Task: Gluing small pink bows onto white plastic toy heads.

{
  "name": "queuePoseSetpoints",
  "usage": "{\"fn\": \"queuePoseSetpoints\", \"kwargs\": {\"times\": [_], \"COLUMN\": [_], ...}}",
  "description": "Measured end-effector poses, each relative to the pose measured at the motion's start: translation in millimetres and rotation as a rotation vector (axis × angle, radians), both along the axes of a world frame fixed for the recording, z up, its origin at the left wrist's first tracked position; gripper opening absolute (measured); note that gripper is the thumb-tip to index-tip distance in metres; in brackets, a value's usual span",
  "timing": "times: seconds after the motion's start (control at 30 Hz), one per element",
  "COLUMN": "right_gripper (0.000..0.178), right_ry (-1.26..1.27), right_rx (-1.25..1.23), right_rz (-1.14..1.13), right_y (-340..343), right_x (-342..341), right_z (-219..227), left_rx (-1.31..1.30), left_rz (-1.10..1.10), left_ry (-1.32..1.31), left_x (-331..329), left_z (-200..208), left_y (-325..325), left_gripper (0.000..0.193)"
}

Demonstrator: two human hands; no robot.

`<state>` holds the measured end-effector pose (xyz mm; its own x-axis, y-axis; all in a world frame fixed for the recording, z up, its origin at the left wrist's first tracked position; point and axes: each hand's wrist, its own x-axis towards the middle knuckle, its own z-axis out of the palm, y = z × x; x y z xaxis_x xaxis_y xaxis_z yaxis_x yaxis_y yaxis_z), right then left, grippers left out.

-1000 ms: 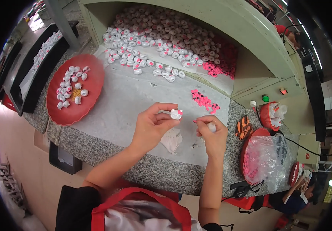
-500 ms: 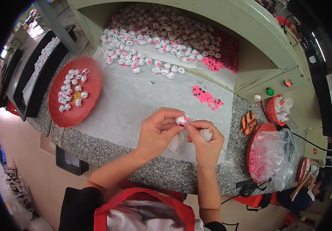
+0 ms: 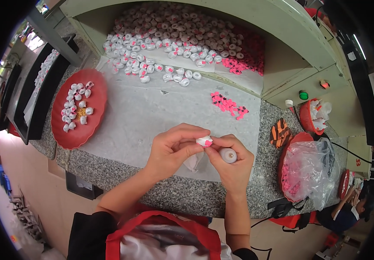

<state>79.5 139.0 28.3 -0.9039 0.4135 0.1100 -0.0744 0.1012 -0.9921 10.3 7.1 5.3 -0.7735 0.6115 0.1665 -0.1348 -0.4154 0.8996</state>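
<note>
My left hand point(image 3: 167, 151) pinches a small white ring-like piece with a pink patch point(image 3: 204, 141) between thumb and fingers, above the pale work sheet. The fingertips of my right hand point(image 3: 234, 169) meet that piece from the other side, at its pink part. Held in the curl of my right fingers is a small white bottle point(image 3: 227, 155), its round end facing up. Below the hands lies a crumpled white cloth point(image 3: 193, 163), partly hidden. Several flat pink pieces with dark spots point(image 3: 229, 105) lie on the sheet point(image 3: 152, 112) beyond my right hand.
A red plate point(image 3: 101, 93) with white pieces point(image 3: 71, 113) stands left. Many white pieces point(image 3: 174, 32) fill the pale green cabinet point(image 3: 291, 39) at the back. Right are a striped cloth point(image 3: 279, 133), an orange basket point(image 3: 307, 119), a plastic bag point(image 3: 312, 167) and another person point(image 3: 345, 212).
The white piece has turned between my fingers, and the bottle has tipped so that its end faces up. My right fingertips have closed in on the piece. The whole view has shifted slightly.
</note>
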Motion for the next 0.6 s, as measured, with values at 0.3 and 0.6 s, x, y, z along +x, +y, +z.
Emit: {"fn": "queuePoseSetpoints", "kwargs": {"times": [0.3, 0.6], "right_gripper": [0.015, 0.015], "right_ry": [0.005, -0.016], "right_rx": [0.015, -0.032], "right_rz": [-0.034, -0.011], "right_y": [-6.6, -3.0], "right_x": [-3.9, -3.7], "right_z": [-5.3, -6.7], "left_rx": [-0.09, -0.092], "left_rz": [0.184, 0.091], "left_ry": [0.099, -0.074], "left_x": [10.5, 4.2], "left_z": [-1.5, -4.1], "left_y": [2.0, 0.1], "left_gripper": [0.025, 0.025]}}
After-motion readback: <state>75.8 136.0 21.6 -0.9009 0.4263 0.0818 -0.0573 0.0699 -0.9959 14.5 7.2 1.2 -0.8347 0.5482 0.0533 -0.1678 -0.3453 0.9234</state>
